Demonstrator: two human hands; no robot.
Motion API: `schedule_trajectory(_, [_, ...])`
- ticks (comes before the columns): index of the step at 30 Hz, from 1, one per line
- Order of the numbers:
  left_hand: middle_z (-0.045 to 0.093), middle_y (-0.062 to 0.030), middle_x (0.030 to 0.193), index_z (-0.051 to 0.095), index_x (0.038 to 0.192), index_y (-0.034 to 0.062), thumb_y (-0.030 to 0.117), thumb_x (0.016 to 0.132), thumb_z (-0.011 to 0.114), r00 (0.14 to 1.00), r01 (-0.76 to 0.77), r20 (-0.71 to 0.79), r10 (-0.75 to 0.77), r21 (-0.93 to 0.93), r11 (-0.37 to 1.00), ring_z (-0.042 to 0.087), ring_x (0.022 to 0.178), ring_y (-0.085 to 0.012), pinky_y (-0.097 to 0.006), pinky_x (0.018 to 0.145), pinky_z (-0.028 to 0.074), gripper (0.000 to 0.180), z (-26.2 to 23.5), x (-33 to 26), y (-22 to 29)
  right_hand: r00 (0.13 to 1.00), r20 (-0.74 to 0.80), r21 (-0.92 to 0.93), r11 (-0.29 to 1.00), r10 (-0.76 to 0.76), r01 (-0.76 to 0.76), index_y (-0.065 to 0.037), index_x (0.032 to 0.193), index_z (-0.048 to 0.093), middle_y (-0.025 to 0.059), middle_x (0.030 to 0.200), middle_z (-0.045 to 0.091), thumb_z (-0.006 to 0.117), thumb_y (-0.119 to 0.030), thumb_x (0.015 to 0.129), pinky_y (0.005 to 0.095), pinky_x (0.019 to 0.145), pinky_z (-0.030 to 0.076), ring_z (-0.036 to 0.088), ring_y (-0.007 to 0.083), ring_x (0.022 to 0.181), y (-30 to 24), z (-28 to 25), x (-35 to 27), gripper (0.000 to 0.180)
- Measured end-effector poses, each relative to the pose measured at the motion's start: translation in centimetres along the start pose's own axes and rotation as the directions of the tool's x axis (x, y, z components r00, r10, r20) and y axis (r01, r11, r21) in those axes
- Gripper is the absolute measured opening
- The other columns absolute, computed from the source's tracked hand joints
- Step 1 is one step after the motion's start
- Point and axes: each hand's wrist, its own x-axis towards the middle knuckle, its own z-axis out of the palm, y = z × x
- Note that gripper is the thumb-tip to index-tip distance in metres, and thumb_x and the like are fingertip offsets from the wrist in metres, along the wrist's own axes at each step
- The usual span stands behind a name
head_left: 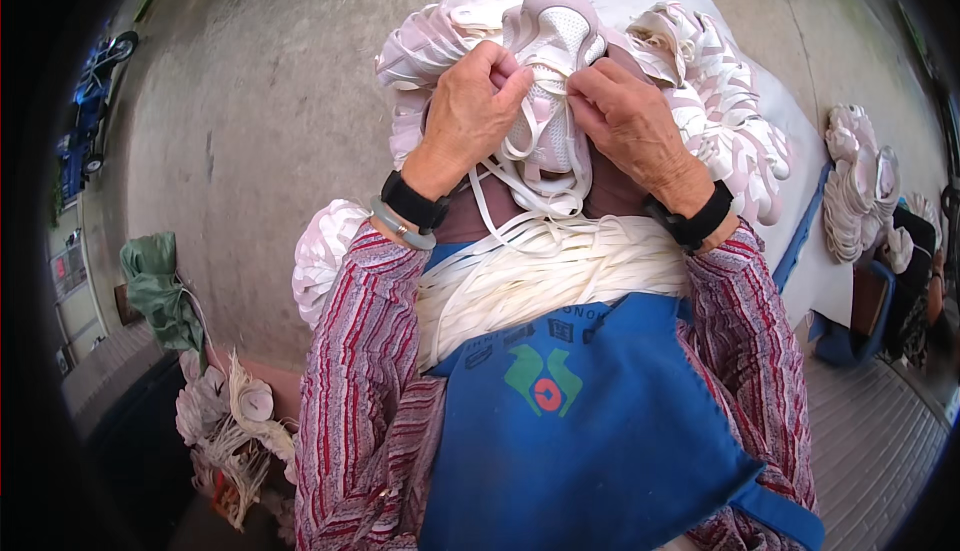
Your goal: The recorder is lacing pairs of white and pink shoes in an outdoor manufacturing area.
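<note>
Both grips, left hand (470, 101) and right hand (628, 116), pinch white laces (545, 146), hiding the shoe upper (555, 36).

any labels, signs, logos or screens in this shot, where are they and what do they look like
Apron logo: middle of the blue apron, green shapes around a red dot, a row of dark print above.
Wall signs: far left edge, small pale panels, too blurred to detail.
No screens or packages.
</note>
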Motion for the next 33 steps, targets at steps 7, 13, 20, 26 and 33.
schedule_trajectory(7, [0.062, -0.0127, 0.068, 0.058, 0.083, -0.0004, 0.022, 0.083, 0.064, 0.997, 0.077, -0.006, -0.078, -0.053, 0.996, 0.061, 0.063, -0.0243, -0.034, 0.062, 0.049, 0.023, 0.1, 0.2, -0.8, 0.996, -0.035, -0.28, 0.958, -0.078, 0.066, -0.004, 0.08, 0.052, 0.0117, 0.074, 0.052, 0.059, -0.007, 0.08, 0.0374, 0.054, 0.049, 0.059, 0.0297, 0.063, 0.1, 0.5, 0.0, 0.007])
schedule_trajectory(13, [0.062, -0.0095, 0.069, 0.059, 0.085, -0.0012, 0.024, 0.086, 0.062, 0.997, 0.073, -0.014, -0.073, 0.01, 0.997, 0.059, 0.063, -0.0193, -0.032, 0.062, 0.048, 0.025, -1.5, -1.8, -1.1, 1.0, 0.026, -0.058, 0.998, 0.003, -0.001, -0.002, 0.089, 0.056, 0.0136, 0.08, 0.056, 0.059, -0.007, 0.082, 0.0395, 0.065, 0.049, 0.06, 0.0315, 0.073, 0.3, 0.1, -1.8, 0.009])
schedule_trajectory(20, [0.061, -0.0036, 0.069, 0.064, 0.093, 0.0033, 0.025, 0.087, 0.064, 0.953, 0.174, 0.268, -0.139, -0.114, 0.978, 0.053, 0.062, -0.0111, -0.027, 0.058, 0.044, 0.023, -4.1, -6.1, 1.2, 1.0, -0.006, -0.022, 0.999, 0.022, -0.022, -0.003, 0.093, 0.058, 0.0142, 0.085, 0.06, 0.059, -0.008, 0.083, 0.0388, 0.069, 0.049, 0.061, 0.033, 0.077, 0.5, 0.1, -1.3, 0.011])
schedule_trajectory(26, [0.052, 0.0039, 0.062, 0.064, 0.075, 0.004, 0.022, 0.088, 0.063, 0.857, 0.51, 0.298, -0.421, -0.373, 0.775, 0.043, 0.056, -0.0035, -0.021, 0.05, 0.034, 0.022, -7.1, -5.7, 0.3, 0.994, 0.097, -0.157, 0.987, 0.04, -0.024, -0.003, 0.091, 0.058, 0.0128, 0.083, 0.06, 0.059, -0.007, 0.083, 0.0374, 0.068, 0.049, 0.061, 0.0317, 0.076, -0.3, 0.6, -1.0, 0.009])
schedule_trajectory(33, [0.046, 0.0068, 0.056, 0.061, 0.073, 0.0068, 0.019, 0.085, 0.063, 0.77, 0.633, 0.453, -0.45, -0.445, 0.634, 0.031, 0.042, 0.0002, -0.017, 0.037, 0.022, 0.017, -7.1, -6.0, 0.3, 0.999, -0.009, -0.015, 0.999, 0.041, -0.041, -0.005, 0.088, 0.057, 0.0132, 0.078, 0.058, 0.058, -0.011, 0.083, 0.041, 0.064, 0.048, 0.061, 0.0327, 0.073, 0.3, 0.3, -1.8, 0.008])
